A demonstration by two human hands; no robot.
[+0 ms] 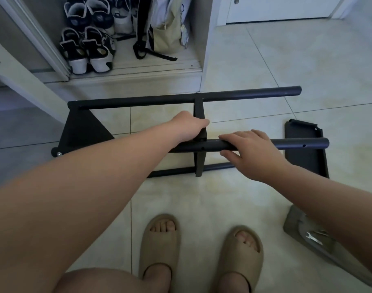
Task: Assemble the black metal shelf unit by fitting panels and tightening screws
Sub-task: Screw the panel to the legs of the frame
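Note:
The black metal shelf unit [176,98] lies on its side on the tiled floor, with three long tubes running left to right. A triangular panel [83,130] closes its left end and a second panel [200,115] stands edge-on at the middle. My left hand [189,125] grips that middle panel where it meets the nearest upper tube [297,143]. My right hand [252,153] is curled over this tube just right of the panel. A loose black panel [308,155] lies flat under the tube's right end.
A grey bag [303,227] with a small silver wrench [313,237] on it lies at the right. An open cabinet [204,66] holding shoes [85,49] and a beige bag [166,32] stands behind the frame. My sandalled feet [159,244] are close to the frame.

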